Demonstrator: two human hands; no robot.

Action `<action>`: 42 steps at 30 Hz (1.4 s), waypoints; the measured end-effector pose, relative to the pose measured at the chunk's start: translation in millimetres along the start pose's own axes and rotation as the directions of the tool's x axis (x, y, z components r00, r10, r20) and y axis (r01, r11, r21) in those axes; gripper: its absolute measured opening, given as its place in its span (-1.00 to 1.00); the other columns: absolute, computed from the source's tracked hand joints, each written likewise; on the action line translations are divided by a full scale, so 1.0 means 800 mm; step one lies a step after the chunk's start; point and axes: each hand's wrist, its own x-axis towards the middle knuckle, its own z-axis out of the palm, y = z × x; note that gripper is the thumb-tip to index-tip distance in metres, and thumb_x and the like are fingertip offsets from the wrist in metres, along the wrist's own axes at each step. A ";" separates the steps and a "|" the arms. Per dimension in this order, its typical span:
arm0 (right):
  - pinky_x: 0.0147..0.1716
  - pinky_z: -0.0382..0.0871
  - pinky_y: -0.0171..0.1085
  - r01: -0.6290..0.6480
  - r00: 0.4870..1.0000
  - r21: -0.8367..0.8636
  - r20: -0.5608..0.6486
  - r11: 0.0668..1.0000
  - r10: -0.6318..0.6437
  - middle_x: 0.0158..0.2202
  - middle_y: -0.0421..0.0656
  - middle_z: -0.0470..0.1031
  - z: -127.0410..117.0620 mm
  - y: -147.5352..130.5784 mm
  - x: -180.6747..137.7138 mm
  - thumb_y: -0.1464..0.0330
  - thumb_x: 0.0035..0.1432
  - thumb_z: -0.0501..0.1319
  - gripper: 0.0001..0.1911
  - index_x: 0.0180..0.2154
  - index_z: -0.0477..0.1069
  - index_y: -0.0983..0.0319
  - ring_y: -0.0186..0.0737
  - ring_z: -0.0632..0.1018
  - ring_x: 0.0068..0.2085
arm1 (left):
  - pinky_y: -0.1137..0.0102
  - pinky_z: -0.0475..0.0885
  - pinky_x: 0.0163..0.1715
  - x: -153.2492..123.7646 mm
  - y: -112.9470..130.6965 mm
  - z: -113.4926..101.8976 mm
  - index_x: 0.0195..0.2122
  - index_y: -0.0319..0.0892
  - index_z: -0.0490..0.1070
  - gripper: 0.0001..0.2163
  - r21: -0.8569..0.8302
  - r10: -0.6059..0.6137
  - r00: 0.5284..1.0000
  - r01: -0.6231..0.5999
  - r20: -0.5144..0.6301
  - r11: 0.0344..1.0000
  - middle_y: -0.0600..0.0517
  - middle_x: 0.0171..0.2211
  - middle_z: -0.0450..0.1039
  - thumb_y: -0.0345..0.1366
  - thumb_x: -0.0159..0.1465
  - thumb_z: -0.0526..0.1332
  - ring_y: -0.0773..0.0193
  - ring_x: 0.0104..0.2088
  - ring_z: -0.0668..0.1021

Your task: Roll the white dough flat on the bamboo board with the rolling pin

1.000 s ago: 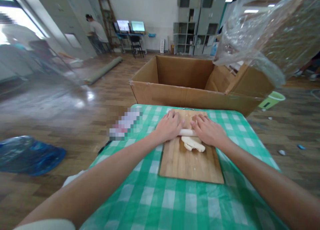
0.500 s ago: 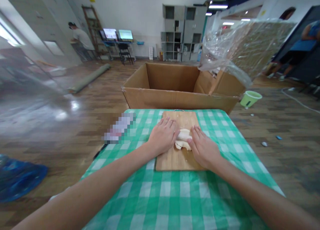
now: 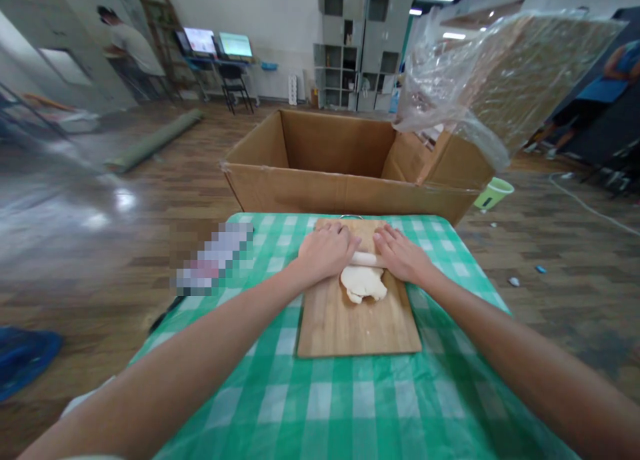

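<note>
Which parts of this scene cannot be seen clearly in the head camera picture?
- Rolling pin: both ends hidden under the left hand and right hand.
- Object left of the cutting board: pixelated, cannot be identified.
- Cardboard box: its bottom is hidden by the near wall.
- Dough: far edge hidden under the pin.

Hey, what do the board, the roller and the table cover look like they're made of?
Board: likely bamboo or wood, matte, with visible lengthwise grain. Roller: pale and smooth, possibly light wood or plastic; hard to tell. Table cover: thin green-checked plastic sheet, slightly shiny and wrinkled.
</note>
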 end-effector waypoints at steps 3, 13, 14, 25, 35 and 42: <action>0.41 0.04 0.28 0.046 0.999 -0.050 -0.017 0.998 -0.047 0.43 0.20 0.27 -0.002 0.002 0.004 0.32 0.55 -0.19 -0.45 0.33 0.34 0.36 0.19 0.17 0.50 | 0.06 0.37 0.18 0.008 -0.009 0.008 0.01 -0.21 0.51 -0.62 0.052 0.102 0.995 -0.102 0.013 0.993 -0.21 0.07 0.54 -0.16 0.57 -0.06 -0.05 0.20 0.49; 0.42 0.10 0.14 -0.119 0.986 0.065 -0.112 0.991 0.126 0.52 0.16 0.08 -0.009 -0.031 -0.022 0.05 0.55 -0.23 -0.27 0.39 0.28 0.40 0.18 0.02 0.54 | 0.12 0.33 0.30 -0.037 0.004 0.020 0.13 -0.28 0.45 -0.58 0.028 0.024 0.980 -0.019 -0.199 0.999 -0.24 0.16 0.51 -0.13 0.58 -0.09 -0.01 0.25 0.49; 0.43 0.10 0.13 -0.113 0.986 0.073 -0.113 0.991 0.121 0.52 0.15 0.09 -0.009 -0.034 -0.027 0.05 0.55 -0.23 -0.27 0.41 0.26 0.40 0.16 0.02 0.54 | 0.12 0.33 0.30 -0.043 0.007 0.018 0.14 -0.28 0.44 -0.58 0.020 0.015 0.979 -0.011 -0.202 1.000 -0.23 0.18 0.51 -0.13 0.58 -0.09 -0.02 0.27 0.48; 0.46 0.07 0.09 0.144 0.974 0.035 -0.180 0.989 -0.136 0.51 0.14 0.10 -0.022 -0.043 -0.070 0.05 0.54 -0.16 -0.26 0.45 0.17 0.44 0.10 0.11 0.53 | 0.05 0.28 0.40 -0.131 0.054 0.003 0.40 -0.48 0.20 -0.37 -0.061 -0.078 0.990 0.071 -0.117 0.996 -0.40 0.41 0.26 -0.02 0.54 -0.04 -0.12 0.41 0.37; 0.44 0.14 0.04 0.205 0.978 0.122 -0.072 0.971 -0.197 0.48 0.09 0.20 -0.017 -0.021 -0.004 0.03 0.55 -0.30 -0.22 0.47 0.17 0.38 0.02 0.22 0.49 | 0.08 0.26 0.41 -0.104 0.043 0.000 0.40 -0.50 0.20 -0.38 -0.064 -0.193 0.980 0.190 -0.043 0.980 -0.41 0.40 0.27 -0.05 0.57 -0.13 -0.09 0.43 0.35; 0.44 0.17 0.04 0.172 0.985 0.151 -0.057 0.973 -0.165 0.48 -0.06 0.22 -0.008 -0.020 0.032 0.06 0.54 -0.28 -0.28 0.45 0.24 0.27 -0.03 0.19 0.50 | 0.11 0.33 0.36 -0.066 0.009 0.013 0.28 -0.44 0.35 -0.45 -0.041 -0.202 0.977 0.200 -0.067 0.979 -0.37 0.31 0.42 -0.09 0.58 -0.16 -0.03 0.37 0.43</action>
